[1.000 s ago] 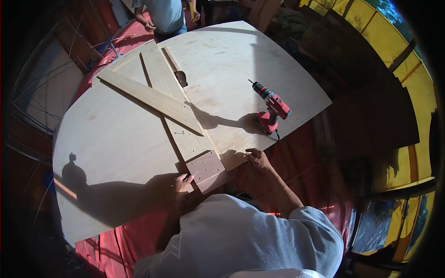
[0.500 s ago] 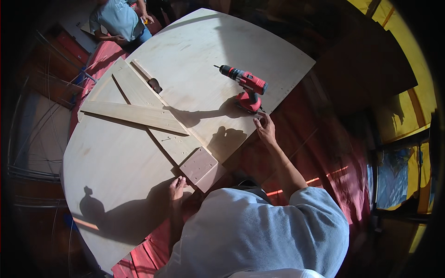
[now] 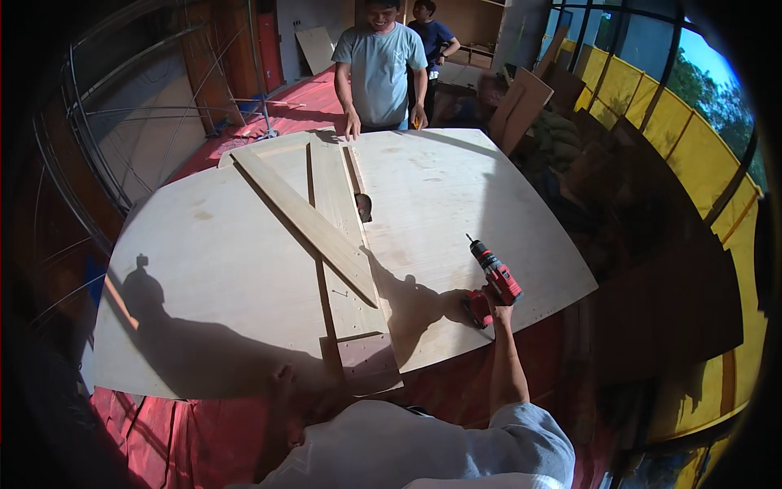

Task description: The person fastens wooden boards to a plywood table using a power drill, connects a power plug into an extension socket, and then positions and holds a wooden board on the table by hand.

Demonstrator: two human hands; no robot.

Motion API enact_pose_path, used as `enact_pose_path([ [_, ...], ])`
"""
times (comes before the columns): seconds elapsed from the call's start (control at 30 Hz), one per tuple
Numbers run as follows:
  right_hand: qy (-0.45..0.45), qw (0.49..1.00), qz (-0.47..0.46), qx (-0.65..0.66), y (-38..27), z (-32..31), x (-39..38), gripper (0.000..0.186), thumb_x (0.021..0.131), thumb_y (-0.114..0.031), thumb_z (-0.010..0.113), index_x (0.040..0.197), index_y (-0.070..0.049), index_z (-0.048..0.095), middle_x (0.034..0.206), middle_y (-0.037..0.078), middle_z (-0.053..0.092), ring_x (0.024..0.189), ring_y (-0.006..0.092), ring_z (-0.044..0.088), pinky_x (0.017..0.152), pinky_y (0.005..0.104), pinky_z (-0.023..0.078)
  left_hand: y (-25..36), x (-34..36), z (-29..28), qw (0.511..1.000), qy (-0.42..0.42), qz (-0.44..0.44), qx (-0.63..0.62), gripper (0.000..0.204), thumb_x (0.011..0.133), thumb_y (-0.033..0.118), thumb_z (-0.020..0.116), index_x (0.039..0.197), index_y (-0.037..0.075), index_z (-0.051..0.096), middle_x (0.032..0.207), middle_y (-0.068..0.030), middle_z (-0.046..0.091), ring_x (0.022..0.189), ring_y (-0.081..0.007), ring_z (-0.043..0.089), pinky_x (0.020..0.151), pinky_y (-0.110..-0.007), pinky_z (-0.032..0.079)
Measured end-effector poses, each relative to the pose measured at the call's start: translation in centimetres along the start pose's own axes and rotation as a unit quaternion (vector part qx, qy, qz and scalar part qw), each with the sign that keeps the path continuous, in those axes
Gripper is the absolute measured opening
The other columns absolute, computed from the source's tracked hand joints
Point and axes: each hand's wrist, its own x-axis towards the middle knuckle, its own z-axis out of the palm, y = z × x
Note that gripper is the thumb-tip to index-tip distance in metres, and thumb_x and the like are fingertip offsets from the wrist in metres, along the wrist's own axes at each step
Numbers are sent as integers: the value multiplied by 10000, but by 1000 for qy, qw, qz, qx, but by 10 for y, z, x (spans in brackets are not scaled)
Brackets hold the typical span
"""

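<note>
A red and black cordless drill (image 3: pixel 503 281) stands upright on its battery near the right front edge of a large plywood panel (image 3: pixel 440 183), its bit pointing up and away. My right hand (image 3: pixel 500 311) is closed round its handle, though the drill body partly hides the fingers. My left hand (image 3: pixel 283 377) hangs in shadow by the panel's front edge; its fingers are too dark and smeared to read. A long pale board (image 3: pixel 336 196) lies across the panel, with a slanting board (image 3: pixel 303 224) over it. At its near end sits a brownish wood block (image 3: pixel 366 352) with holes.
A person in a light shirt (image 3: pixel 381 73) stands at the far edge, one hand near the boards. Another person (image 3: pixel 434 41) is behind. A dark opening (image 3: pixel 363 208) cuts the panel. Metal scaffolding (image 3: pixel 163 114) rises left, stacked sheets (image 3: pixel 521 102) right. Red sheeting (image 3: pixel 155 428) covers the floor.
My view has swung up and round, showing more of the room. My right hand has gone from beside the drill's base to its handle. My left hand has left the wood block.
</note>
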Motion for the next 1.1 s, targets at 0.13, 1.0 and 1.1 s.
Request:
enact_pose_path([
  [0.13, 0, 997, -67, 29, -16, 7, -10, 292, 794, -229, 730, 1026, -71, 650, 794, -6, 612, 686, 122, 573, 618, 301, 464, -16, -25, -25, 998, 43, -30, -24, 294, 857, 265, 665, 963, -8, 680, 830, -55, 666, 705, -104, 595, 638, -277, 494],
  [1.0, -525, 831, -179, 53, -243, 116, -185, 495, 809, -169, 757, 1226, -48, 520, 1074, 73, 637, 985, 139, 568, 888, 304, 476, 264, -71, 47, 845, -344, 353, 208, 800, 703, 489, 806, 1213, -47, 500, 1007, -176, 626, 941, -255, 628, 835, -362, 500],
  [1.1, -585, 803, 20, 107, -237, 125, -185, 455, 816, -168, 750, 1204, -59, 540, 1029, 64, 650, 954, 127, 583, 859, 289, 491, 258, -79, 45, 886, -336, 292, 129, 785, 692, 461, 821, 1207, -43, 508, 1001, -168, 640, 948, -231, 643, 840, -333, 508],
])
